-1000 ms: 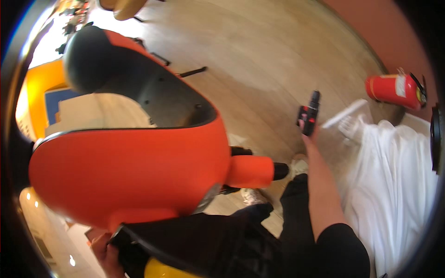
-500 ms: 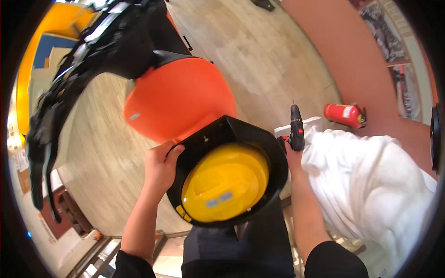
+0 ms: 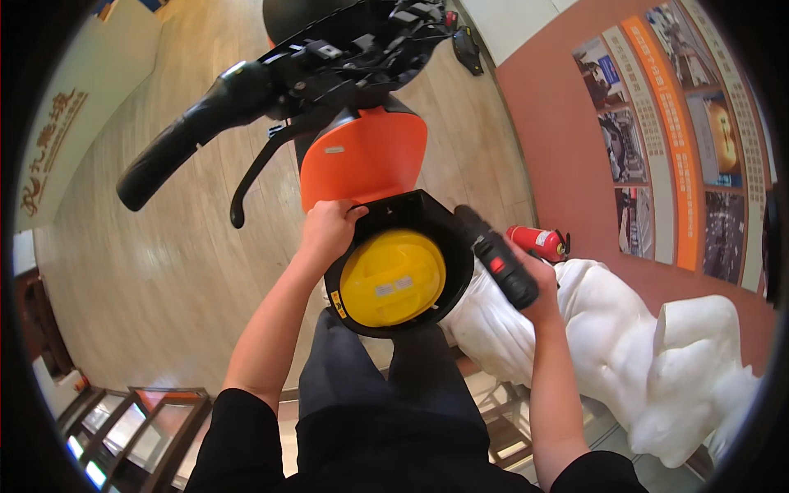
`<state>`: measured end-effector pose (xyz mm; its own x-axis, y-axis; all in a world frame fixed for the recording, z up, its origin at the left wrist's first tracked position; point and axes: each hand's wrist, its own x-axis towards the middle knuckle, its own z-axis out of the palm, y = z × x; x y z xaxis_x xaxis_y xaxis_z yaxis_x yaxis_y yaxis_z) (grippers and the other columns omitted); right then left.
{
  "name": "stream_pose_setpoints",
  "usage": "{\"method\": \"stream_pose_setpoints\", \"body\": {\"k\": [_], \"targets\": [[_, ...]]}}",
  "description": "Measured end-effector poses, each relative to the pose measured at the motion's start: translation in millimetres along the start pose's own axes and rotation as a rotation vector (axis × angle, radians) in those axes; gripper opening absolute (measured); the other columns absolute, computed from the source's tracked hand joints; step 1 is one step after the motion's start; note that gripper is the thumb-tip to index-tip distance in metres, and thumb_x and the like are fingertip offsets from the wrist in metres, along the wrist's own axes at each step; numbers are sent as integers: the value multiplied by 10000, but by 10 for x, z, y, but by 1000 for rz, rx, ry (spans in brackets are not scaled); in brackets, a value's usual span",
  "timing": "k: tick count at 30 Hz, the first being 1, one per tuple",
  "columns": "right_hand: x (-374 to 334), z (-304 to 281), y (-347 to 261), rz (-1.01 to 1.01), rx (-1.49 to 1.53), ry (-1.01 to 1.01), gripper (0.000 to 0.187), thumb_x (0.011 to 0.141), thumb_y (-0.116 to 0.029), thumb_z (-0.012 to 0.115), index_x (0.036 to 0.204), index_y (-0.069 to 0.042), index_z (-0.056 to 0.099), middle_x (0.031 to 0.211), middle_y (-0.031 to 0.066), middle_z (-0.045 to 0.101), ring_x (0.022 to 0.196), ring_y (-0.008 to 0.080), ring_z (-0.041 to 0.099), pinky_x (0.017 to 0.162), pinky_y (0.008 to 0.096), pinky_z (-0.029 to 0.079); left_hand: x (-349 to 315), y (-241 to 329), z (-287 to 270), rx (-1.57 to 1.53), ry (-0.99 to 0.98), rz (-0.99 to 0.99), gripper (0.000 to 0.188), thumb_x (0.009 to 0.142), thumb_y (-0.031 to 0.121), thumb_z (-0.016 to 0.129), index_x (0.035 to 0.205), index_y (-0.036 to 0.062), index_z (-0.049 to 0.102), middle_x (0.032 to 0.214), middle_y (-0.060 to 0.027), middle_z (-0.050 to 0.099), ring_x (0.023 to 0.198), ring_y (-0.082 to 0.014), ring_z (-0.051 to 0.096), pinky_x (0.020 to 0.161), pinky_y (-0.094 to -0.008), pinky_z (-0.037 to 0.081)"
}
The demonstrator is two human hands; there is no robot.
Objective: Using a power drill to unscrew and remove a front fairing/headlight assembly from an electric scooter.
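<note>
left hand (image 3: 325, 232) grips black tub (image 3: 403, 214), right hand (image 3: 538, 279) drill (image 3: 498, 263).

A cordless drill (image 3: 503, 267) was gripped by the right hand (image 3: 538, 287); a black tub (image 3: 396, 215) containing a yellow helmet (image 3: 393, 278) was held at its rim by the left hand (image 3: 329, 228).

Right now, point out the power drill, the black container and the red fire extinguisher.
Power drill (image 3: 508, 273): head view, on its body.
Black container (image 3: 459, 268): head view, on its right wall.
Red fire extinguisher (image 3: 525, 237): head view, on its cylinder.
</note>
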<state>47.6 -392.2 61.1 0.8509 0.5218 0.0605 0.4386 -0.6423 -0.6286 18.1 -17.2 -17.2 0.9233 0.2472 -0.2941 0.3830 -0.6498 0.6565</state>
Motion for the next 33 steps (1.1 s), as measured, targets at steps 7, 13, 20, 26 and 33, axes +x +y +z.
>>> {"method": "stream_pose_setpoints", "body": {"k": [7, 13, 20, 26, 33], "targets": [[193, 180, -423, -165, -296, -139, 576, 746, -103, 756, 1320, -122, 735, 664, 78, 607, 593, 271, 602, 596, 384, 475, 13, -30, 61, -48, 71, 106, 237, 944, 259, 722, 930, 28, 778, 826, -216, 720, 810, -420, 705, 733, -496, 562], [344, 353, -338, -190, -310, -210, 540, 740, -83, 756, 1278, -127, 751, 680, 53, 612, 619, 259, 612, 611, 372, 479, -2, -25, 20, -28, -17, -11, 185, 962, 180, 707, 981, 1, 752, 890, -230, 724, 861, -432, 695, 750, -472, 557], [395, 442, -273, -166, -267, -266, 520, 740, -84, 761, 1258, -127, 736, 771, 61, 691, 704, 266, 673, 663, 365, 518, -25, -1, 14, -19, -41, -37, 188, 962, 186, 707, 990, 6, 755, 882, -229, 722, 858, -433, 694, 756, -475, 559], [478, 476, -271, -168, -279, -289, 517, 741, -87, 763, 1253, -134, 714, 804, 44, 710, 738, 269, 691, 672, 368, 527, -23, -1, 18, -22, -22, -30, 199, 967, 200, 705, 1002, 12, 758, 903, -224, 725, 870, -429, 694, 764, -475, 559], [491, 493, -251, -174, -259, -276, 531, 738, -88, 766, 1264, -143, 713, 802, 41, 701, 736, 270, 685, 669, 369, 526, -23, 53, -7, -24, -45, -40, 211, 968, 207, 706, 995, 5, 760, 897, -228, 724, 861, -431, 692, 761, -476, 557]]}}
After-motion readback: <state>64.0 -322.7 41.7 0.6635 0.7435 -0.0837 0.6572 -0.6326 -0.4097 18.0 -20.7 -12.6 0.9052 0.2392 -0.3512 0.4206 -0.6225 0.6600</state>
